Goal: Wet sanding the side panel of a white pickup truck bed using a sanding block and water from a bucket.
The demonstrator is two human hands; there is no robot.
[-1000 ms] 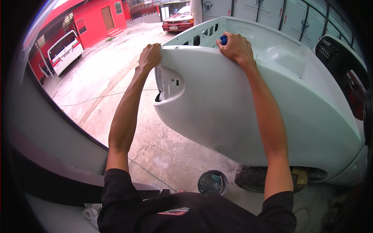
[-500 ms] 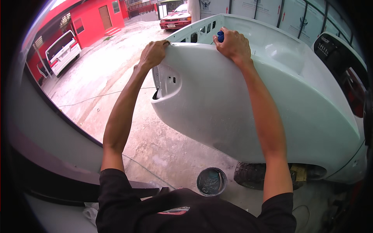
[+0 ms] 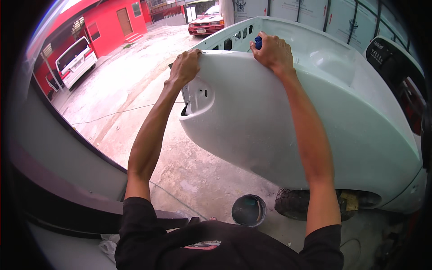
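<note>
My left hand (image 3: 185,66) is closed at the rear upper corner of a white pickup bed side panel (image 3: 247,108), its fingers curled over the rim. A thin dark piece (image 3: 170,66) sticks out beside it; what that is, and whether I hold it, I cannot make out. Further right along the same rim, my right hand (image 3: 273,51) is wrapped round a small blue object (image 3: 258,42), mostly covered by fingers; its kind does not show. Both arms reach forward over the panel's smooth outer face.
A dark bucket (image 3: 249,210) stands on the concrete floor near the rear tyre (image 3: 292,203). A thin cord (image 3: 130,108) crosses the ground. A dark-edged panel (image 3: 67,198) lies close on my left. Beyond are a white vehicle (image 3: 75,62) and a red-and-white car (image 3: 207,22).
My left hand has shifted slightly right on the rim, and the dark piece now shows beside it. My right hand keeps its hold on the blue object. The whole view has shifted a little.
</note>
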